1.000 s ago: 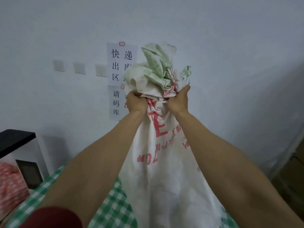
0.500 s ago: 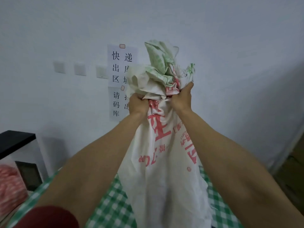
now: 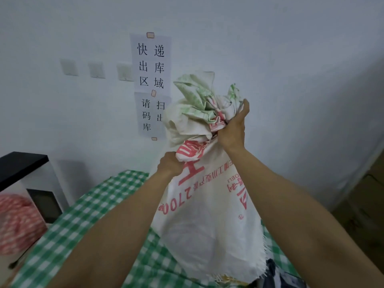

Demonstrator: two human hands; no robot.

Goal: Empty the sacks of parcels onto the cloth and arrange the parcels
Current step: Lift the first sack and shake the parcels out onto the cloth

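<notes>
nearest the camera, two bare forearms are reaching up and forward on either side of a white woven plastic sack printed with red lettering [image 3: 207,221], which is hanging upside down with its frayed open mouth low over the green-and-white checked cloth [image 3: 83,225]. at that mouth a dark wrapped parcel [image 3: 277,274] is showing, lying on the cloth just beside the frayed edge; how much is left inside cannot be told. further up, the left hand [image 3: 169,165] is clenching a fold of the sack's side, its fingers dug into the fabric, and above it the right hand [image 3: 232,129] is grasping the bunched, green-printed closed end, thumb raised and fingers wrapped round the wad. this looks like the emptying step—the sack is being hoisted by its bottom so the contents slide out. the next move probably calls for lifting or shaking higher while both grips hold, then pulling the slack sack clear so the parcels can be spread out. to the left, a red-and-white checked bundle [image 3: 16,221] is sitting beside a white cabinet with a black top [image 3: 22,163]. farthest back, on the pale wall, white paper notices with black characters [image 3: 150,65] are hanging next to a row of white wall switches [image 3: 96,69].
</notes>
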